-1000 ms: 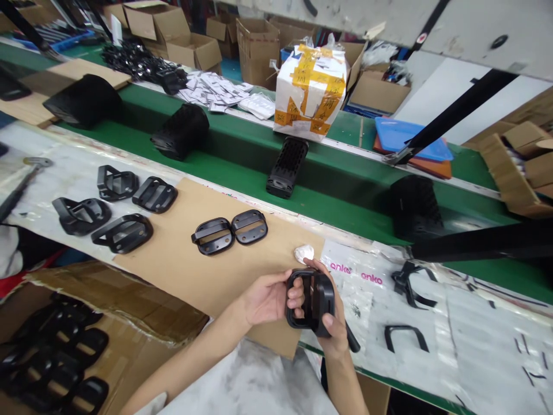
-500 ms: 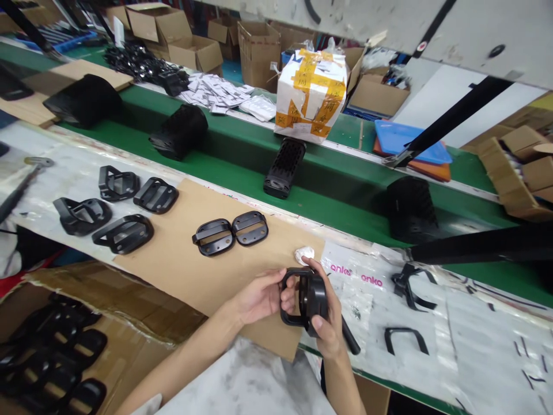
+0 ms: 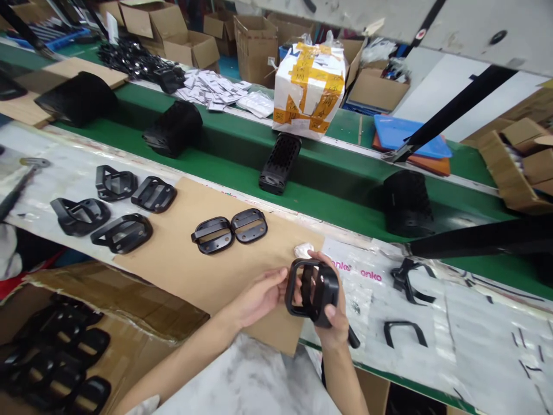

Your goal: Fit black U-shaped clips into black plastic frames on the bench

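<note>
My right hand (image 3: 337, 328) is wrapped around the plate end of a black plastic handle bracket (image 3: 325, 294), held above the bench edge. My left hand (image 3: 261, 297) is at the bracket's loop, thumb by its outer edge; fingers show through the opening, partly hidden behind the frame. A black rod end (image 3: 353, 338) sticks out past my right wrist. Just beyond the bracket lies a crumpled white lump (image 3: 303, 250). Two similar brackets, a left one (image 3: 212, 235) and a right one (image 3: 249, 225), lie side by side on the cardboard sheet (image 3: 233, 276).
Several more brackets (image 3: 123, 233) lie at the left, near a hammer (image 3: 26, 173). A carton of black parts (image 3: 64, 346) stands below. Black U-shaped pieces (image 3: 405, 334) lie at right. Beyond, a green conveyor (image 3: 233, 173) carries black housings (image 3: 280, 164); a taped white box (image 3: 309, 89) stands behind.
The bracket has turned in my right hand and shifted slightly right, so its loop opening faces me more. My left hand has stayed almost in place, with the loop farther from its palm.
</note>
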`<state>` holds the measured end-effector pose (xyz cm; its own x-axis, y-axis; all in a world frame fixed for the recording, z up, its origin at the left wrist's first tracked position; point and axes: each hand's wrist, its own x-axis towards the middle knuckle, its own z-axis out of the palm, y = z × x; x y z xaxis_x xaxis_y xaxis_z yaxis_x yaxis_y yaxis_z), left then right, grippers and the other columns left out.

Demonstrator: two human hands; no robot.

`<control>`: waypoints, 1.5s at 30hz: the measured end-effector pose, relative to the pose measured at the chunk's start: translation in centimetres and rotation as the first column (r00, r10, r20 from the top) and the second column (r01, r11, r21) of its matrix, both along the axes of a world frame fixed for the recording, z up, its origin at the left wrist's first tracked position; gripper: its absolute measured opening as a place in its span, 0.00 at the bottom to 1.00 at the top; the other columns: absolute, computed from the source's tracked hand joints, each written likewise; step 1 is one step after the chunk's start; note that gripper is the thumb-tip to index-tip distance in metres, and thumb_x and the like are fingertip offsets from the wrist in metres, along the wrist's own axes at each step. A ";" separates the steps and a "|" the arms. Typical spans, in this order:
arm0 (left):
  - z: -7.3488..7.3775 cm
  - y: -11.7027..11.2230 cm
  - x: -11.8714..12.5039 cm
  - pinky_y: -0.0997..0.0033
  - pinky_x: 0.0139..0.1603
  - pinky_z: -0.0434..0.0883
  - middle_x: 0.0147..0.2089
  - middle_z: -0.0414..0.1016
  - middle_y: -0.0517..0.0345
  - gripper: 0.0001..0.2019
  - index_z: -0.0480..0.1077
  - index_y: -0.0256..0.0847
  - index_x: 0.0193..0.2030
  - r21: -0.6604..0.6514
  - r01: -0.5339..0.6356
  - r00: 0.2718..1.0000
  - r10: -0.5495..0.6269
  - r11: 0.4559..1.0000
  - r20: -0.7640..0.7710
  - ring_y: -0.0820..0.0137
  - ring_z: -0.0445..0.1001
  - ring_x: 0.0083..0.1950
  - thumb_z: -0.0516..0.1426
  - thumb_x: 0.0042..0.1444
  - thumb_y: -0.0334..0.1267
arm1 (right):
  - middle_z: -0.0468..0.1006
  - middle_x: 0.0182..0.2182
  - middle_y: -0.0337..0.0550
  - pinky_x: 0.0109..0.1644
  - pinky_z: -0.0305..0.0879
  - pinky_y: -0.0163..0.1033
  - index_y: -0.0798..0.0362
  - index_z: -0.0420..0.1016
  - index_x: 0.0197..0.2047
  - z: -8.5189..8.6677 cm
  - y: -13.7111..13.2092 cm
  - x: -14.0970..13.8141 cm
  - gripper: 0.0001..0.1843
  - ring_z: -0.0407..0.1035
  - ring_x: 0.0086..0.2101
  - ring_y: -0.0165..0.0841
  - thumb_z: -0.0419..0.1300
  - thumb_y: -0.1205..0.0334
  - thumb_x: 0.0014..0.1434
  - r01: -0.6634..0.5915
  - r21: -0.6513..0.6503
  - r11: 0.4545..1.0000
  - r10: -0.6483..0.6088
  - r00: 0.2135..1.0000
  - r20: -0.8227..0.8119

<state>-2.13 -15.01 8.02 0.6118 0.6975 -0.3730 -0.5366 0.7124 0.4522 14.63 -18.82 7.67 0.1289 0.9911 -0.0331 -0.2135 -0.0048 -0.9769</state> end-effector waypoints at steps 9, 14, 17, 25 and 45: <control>-1.1 -1.3 0.7 0.77 0.40 0.75 0.28 0.80 0.57 0.19 0.79 0.35 0.36 -0.113 -0.127 0.990 0.133 0.985 0.054 0.73 0.80 0.32 0.78 0.49 0.45 | 0.67 0.72 0.56 0.61 0.71 0.63 0.47 0.64 0.75 -0.9 0.6 -1.4 0.48 0.71 0.63 0.59 0.64 0.35 0.57 0.170 0.094 0.981 -0.165 0.984 -0.060; -1.2 -0.9 -0.3 0.81 0.28 0.68 0.25 0.78 0.61 0.24 0.77 0.39 0.44 -0.146 -0.093 0.995 0.096 0.985 0.014 0.72 0.81 0.30 0.80 0.46 0.44 | 0.68 0.73 0.60 0.69 0.64 0.67 0.51 0.68 0.74 -1.2 1.2 -0.3 0.49 0.67 0.67 0.62 0.65 0.32 0.57 0.069 0.118 0.991 -0.075 0.996 0.045; -1.4 -0.5 -0.9 0.81 0.28 0.67 0.27 0.79 0.60 0.24 0.76 0.40 0.46 -0.140 -0.046 0.999 0.046 0.989 -0.003 0.71 0.81 0.32 0.79 0.48 0.44 | 0.69 0.72 0.60 0.71 0.62 0.69 0.51 0.69 0.74 -1.3 1.6 0.0 0.47 0.67 0.68 0.63 0.65 0.33 0.59 0.040 0.164 0.986 -0.049 0.998 0.051; -2.1 0.3 -1.0 0.69 0.49 0.73 0.42 0.83 0.52 0.20 0.76 0.39 0.46 0.313 0.047 0.963 0.040 0.949 -0.267 0.66 0.80 0.44 0.71 0.58 0.52 | 0.64 0.74 0.56 0.76 0.56 0.69 0.46 0.60 0.79 0.4 1.5 0.2 0.43 0.58 0.74 0.58 0.65 0.45 0.66 -0.057 0.384 0.922 -0.155 0.852 0.500; -2.7 10.8 -1.2 0.65 0.40 0.66 0.33 0.78 0.45 0.18 0.73 0.40 0.27 0.494 0.782 0.268 0.511 0.379 -0.816 0.60 0.76 0.35 0.55 0.69 0.39 | 0.76 0.50 0.57 0.60 0.69 0.69 0.52 0.76 0.55 -4.6 -1.1 6.4 0.27 0.71 0.54 0.57 0.65 0.41 0.62 0.238 -0.036 0.971 -0.089 0.496 0.864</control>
